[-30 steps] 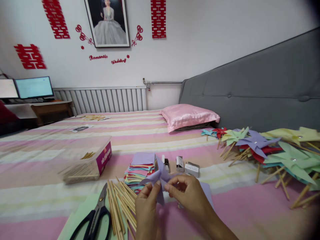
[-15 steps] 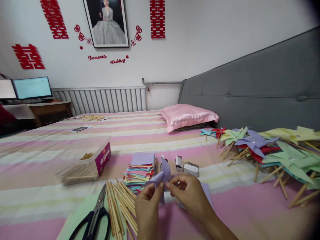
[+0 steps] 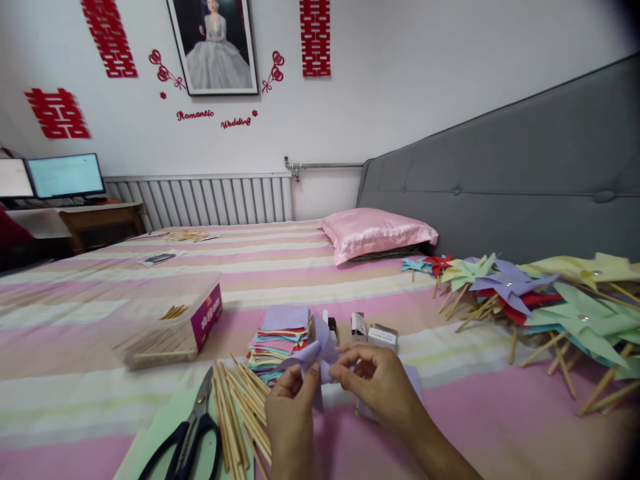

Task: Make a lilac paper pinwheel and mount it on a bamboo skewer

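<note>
Between my two hands is a purple paper pinwheel (image 3: 323, 341), its blades folded in toward the middle. My left hand (image 3: 294, 407) pinches it near the centre with thumb and fingers. My right hand (image 3: 373, 377) is closed on its right side, fingertips close to the centre; whether a pin is there I cannot make out. Just behind lies a stack of coloured paper squares (image 3: 283, 337). Left of my left hand are loose wooden sticks (image 3: 235, 413) and dark-handled scissors (image 3: 193, 427) on green paper (image 3: 150, 433). More purple paper (image 3: 413, 383) shows partly behind my right hand.
Finished pinwheels (image 3: 510, 283) on sticks are heaped at the right, by the grey headboard (image 3: 500, 180). A clear plastic box (image 3: 165, 333) holding sticks stands at the left. Small boxes (image 3: 383, 335) lie beyond my right hand, and a pink pillow (image 3: 377, 233) farther back.
My left hand has shifted slightly left and down, and the pinwheel has turned and moved a little left with it. My right hand remains close to the pinwheel's centre.
</note>
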`<state>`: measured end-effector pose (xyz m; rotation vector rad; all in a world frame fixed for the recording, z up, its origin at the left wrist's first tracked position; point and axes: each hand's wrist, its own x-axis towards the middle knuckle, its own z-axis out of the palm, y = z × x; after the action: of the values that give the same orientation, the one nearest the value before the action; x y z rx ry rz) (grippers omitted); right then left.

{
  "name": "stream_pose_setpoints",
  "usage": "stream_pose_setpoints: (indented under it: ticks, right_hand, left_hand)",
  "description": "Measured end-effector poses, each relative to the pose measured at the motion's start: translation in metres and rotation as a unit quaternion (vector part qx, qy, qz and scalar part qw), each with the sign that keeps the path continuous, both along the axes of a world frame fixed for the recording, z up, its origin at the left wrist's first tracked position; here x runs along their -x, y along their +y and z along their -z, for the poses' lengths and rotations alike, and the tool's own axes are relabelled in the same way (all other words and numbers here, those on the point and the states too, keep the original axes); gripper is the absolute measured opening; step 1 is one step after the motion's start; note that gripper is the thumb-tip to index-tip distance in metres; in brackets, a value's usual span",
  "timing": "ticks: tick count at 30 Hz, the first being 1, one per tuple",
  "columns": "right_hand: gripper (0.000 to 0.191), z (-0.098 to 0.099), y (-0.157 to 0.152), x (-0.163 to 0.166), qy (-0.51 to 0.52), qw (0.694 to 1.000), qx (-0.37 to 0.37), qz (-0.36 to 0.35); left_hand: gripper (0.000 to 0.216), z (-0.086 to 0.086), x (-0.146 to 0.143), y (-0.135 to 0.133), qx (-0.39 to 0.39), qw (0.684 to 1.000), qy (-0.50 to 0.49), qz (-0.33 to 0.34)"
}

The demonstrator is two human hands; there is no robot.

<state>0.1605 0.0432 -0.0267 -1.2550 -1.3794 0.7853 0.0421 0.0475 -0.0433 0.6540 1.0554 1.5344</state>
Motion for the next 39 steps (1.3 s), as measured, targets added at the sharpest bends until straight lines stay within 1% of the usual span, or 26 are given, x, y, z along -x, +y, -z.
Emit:
stream_pose_setpoints:
  ticks: [3, 5, 7, 9, 10, 13, 15, 17, 21, 29, 36, 39]
  right_hand:
    - [0.027, 0.003, 0.006, -0.009, 0.056, 0.998, 0.02, 0.025]
    - [0.027, 0.007, 0.01, -0.015, 0.041, 0.997, 0.028, 0.05]
    - [0.021, 0.014, 0.013, -0.018, -0.047, 0.997, 0.025, 0.049]
    - [0.019, 0.021, 0.014, -0.018, -0.161, 0.986, 0.021, 0.027]
    - [0.018, 0.025, 0.014, -0.016, -0.202, 0.979, 0.018, 0.015]
    - [0.02, 0.032, 0.01, -0.01, -0.262, 0.965, 0.005, -0.026]
    - [0.025, 0.033, 0.009, -0.007, -0.295, 0.954, -0.003, -0.051]
    - [0.027, 0.032, 0.008, -0.006, -0.32, 0.945, 0.0, -0.061]
    - [0.022, 0.032, 0.009, -0.006, -0.335, 0.941, 0.017, -0.045]
    - [0.025, 0.033, 0.011, -0.005, -0.361, 0.931, 0.035, -0.031]
    - [0.021, 0.032, 0.01, -0.005, -0.375, 0.926, 0.032, -0.03]
    - [0.019, 0.034, 0.009, -0.006, -0.375, 0.926, 0.032, -0.029]
  left_hand:
    - [0.019, -0.002, 0.003, 0.0, 0.02, 0.999, 0.001, -0.034]
    - [0.018, -0.001, 0.004, 0.002, 0.032, 0.998, 0.01, -0.053]
    - [0.016, 0.003, 0.005, 0.003, 0.042, 0.997, 0.026, -0.061]
    - [0.016, 0.007, 0.006, 0.004, 0.049, 0.996, 0.035, -0.062]
    - [0.017, 0.009, 0.007, 0.005, 0.051, 0.996, 0.041, -0.061]
    - [0.018, 0.012, 0.009, 0.005, 0.051, 0.995, 0.057, -0.06]
    - [0.018, 0.013, 0.01, 0.006, 0.042, 0.996, 0.06, -0.054]
    - [0.016, 0.013, 0.011, 0.006, 0.035, 0.996, 0.059, -0.052]
    - [0.015, 0.012, 0.01, 0.007, 0.032, 0.996, 0.06, -0.05]
    - [0.013, 0.009, 0.007, 0.007, 0.034, 0.995, 0.083, -0.041]
    - [0.019, 0.006, 0.006, 0.005, 0.039, 0.996, 0.076, -0.032]
    - [0.018, 0.005, 0.006, 0.003, 0.04, 0.996, 0.075, -0.025]
